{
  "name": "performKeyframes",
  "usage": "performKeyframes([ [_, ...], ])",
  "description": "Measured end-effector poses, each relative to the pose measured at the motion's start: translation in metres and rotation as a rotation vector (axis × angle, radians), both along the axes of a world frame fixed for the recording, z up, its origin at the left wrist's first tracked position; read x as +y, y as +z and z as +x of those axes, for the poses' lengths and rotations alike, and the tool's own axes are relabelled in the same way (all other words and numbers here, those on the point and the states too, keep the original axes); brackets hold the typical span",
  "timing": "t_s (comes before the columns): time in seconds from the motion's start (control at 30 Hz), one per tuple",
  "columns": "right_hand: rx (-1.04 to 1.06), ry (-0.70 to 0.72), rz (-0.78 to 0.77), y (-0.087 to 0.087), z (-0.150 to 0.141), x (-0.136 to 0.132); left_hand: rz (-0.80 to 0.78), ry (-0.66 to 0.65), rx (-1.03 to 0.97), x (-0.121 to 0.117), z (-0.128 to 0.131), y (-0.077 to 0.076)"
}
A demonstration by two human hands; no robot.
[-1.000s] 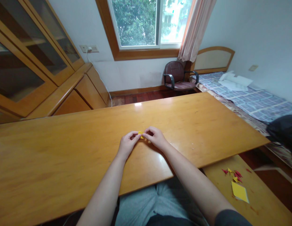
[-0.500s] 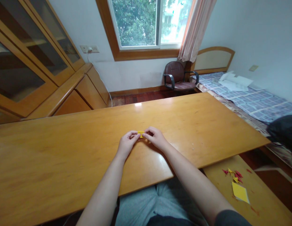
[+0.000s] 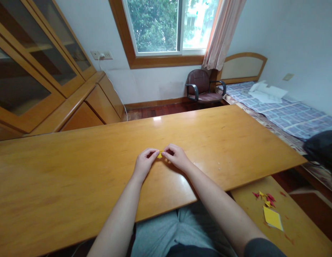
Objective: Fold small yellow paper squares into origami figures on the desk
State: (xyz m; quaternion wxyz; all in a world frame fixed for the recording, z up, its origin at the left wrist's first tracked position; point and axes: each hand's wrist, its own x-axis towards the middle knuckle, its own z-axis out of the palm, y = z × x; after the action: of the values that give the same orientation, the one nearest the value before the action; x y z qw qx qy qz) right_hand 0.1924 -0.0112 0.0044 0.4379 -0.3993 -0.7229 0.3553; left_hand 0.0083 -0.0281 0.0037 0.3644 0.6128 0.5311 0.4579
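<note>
Between my two hands is a small piece of folded yellow paper (image 3: pixel 159 155), held just above the wooden table (image 3: pixel 82 167). My left hand (image 3: pixel 146 161) pinches its left side between thumb and fingers. On the other side, my right hand (image 3: pixel 175 155) is closed with thumb and fingertips on the paper's right edge. The fingertips cover much of the paper, so its exact folded shape is hard to make out.
At lower right, a lower wooden surface (image 3: pixel 251 210) bears several small red and yellow folded paper pieces (image 3: pixel 267 200) and a stack of yellow square paper (image 3: pixel 272 217). Beyond the table stand an armchair (image 3: pixel 199 85), a bed (image 3: pixel 291 110) and a glass-fronted cabinet (image 3: pixel 52 103).
The yellow paper's upper part, a flat strip before, now shows less between the fingertips. Both hands have stayed nearly in place.
</note>
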Motion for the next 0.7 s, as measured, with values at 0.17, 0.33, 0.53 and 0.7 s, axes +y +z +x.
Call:
performKeyframes([
  [0.17, 0.011, -0.001, -0.008, 0.0024, -0.0014, 0.0, -0.067, 0.018, -0.124, 0.0011, -0.0008, -0.0001],
  [0.33, -0.024, 0.046, -0.062, 0.0035, -0.0012, 0.0, -0.109, 0.012, -0.202, 0.0012, -0.0021, -0.0014],
  [0.53, 0.011, 0.041, -0.049, 0.0001, 0.0, 0.0014, -0.127, -0.01, -0.224, -0.0008, -0.0001, 0.0029],
  [0.7, -0.019, 0.045, -0.051, 0.0005, -0.0001, 0.0012, -0.12, -0.006, -0.184, -0.0017, 0.0005, 0.0055],
])
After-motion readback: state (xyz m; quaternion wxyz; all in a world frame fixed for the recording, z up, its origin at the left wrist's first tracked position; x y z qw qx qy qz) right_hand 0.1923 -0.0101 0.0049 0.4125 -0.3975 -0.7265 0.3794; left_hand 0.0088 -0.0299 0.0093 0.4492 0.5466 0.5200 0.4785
